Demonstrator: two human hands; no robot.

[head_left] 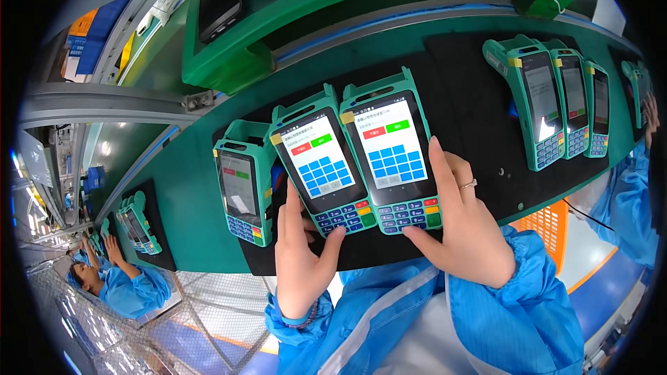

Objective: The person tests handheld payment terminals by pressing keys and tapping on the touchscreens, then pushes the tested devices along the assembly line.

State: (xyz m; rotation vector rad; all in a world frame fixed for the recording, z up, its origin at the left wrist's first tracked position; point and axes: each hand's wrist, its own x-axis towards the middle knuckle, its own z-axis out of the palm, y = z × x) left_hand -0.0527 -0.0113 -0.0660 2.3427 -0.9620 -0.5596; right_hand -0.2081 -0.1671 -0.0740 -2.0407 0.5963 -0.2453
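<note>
Two green handheld payment terminals stand side by side in front of me with lit screens showing blue key grids and red and green buttons. My left hand (302,257) grips the left payment terminal (321,160), its thumb at the lower keypad and its fingers along the left side. Around the right payment terminal (388,146) my right hand (462,226) is closed, thumb at the bottom corner, index finger up the right edge. A ring shows on that hand. To the left, a third terminal (240,198) with a dimmer screen leans close to my left fingers.
Several more terminals (545,107) stand in a row on the black mat (472,125) at the right. A green raised shelf (333,24) runs along the back. An orange crate (545,226) sits below the table at right. Other people work at far left and right.
</note>
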